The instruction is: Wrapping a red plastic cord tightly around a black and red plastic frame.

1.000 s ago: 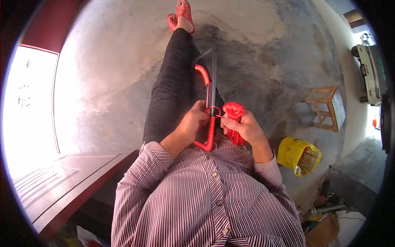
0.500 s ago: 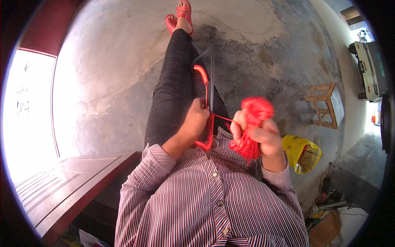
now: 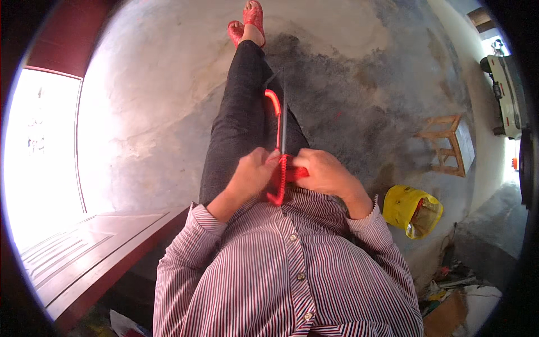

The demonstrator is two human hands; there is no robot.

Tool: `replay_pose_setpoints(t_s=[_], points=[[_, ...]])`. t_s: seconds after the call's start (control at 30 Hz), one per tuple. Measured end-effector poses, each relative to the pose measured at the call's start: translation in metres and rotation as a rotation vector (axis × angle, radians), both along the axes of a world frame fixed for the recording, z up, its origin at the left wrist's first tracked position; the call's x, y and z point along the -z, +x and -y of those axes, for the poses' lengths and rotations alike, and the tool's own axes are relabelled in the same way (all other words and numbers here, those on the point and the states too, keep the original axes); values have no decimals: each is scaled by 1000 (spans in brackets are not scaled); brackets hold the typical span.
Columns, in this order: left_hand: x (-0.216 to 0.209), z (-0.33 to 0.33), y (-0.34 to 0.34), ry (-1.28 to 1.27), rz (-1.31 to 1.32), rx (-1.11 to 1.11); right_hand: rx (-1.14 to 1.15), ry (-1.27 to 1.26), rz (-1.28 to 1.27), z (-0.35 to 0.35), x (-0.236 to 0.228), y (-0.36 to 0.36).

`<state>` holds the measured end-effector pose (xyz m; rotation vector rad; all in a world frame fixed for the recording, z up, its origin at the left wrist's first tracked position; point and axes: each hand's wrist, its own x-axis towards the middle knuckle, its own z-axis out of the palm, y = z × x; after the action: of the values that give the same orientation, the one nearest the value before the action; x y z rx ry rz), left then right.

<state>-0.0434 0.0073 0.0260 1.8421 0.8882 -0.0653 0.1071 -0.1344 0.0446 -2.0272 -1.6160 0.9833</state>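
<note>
A grey floor (image 3: 168,112) spreads beneath a person in a striped shirt (image 3: 247,269) and dark trousers (image 3: 230,123). A wooden stool (image 3: 455,143) stands to the right. Over the lap lies a thin metal frame (image 3: 284,126), partly wrapped in red, and a yellow bag (image 3: 400,206) sits near the right elbow. The left hand (image 3: 254,171) pinches the frame at its wrapping; the right hand (image 3: 324,173), slightly blurred, has its fingers curled round a red cord bundle (image 3: 297,173) just beside it.

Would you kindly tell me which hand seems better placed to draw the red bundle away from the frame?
The right hand, I'd judge: the red bundle shows right against it, while the left hand is across at the red-wrapped frame.
</note>
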Motion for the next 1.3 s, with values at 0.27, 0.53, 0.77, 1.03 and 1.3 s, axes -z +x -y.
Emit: replay_pose_setpoints(t_s=[0.27, 0.53, 0.77, 1.03, 1.3], points=[[-28, -5, 3, 458, 333, -51, 410, 477, -339, -9, 11, -5], [-58, -3, 36, -90, 596, -101, 369, 639, -209, -7, -28, -3], [-17, -13, 29, -327, 291, -87, 628, 1066, -1627, 72, -51, 105], [16, -3, 22, -429, 351, -207, 824, 522, -1423, 45, 8, 43], [25, -1, 27, -1023, 241, -282, 887, 192, -999, 0, 14, 10]])
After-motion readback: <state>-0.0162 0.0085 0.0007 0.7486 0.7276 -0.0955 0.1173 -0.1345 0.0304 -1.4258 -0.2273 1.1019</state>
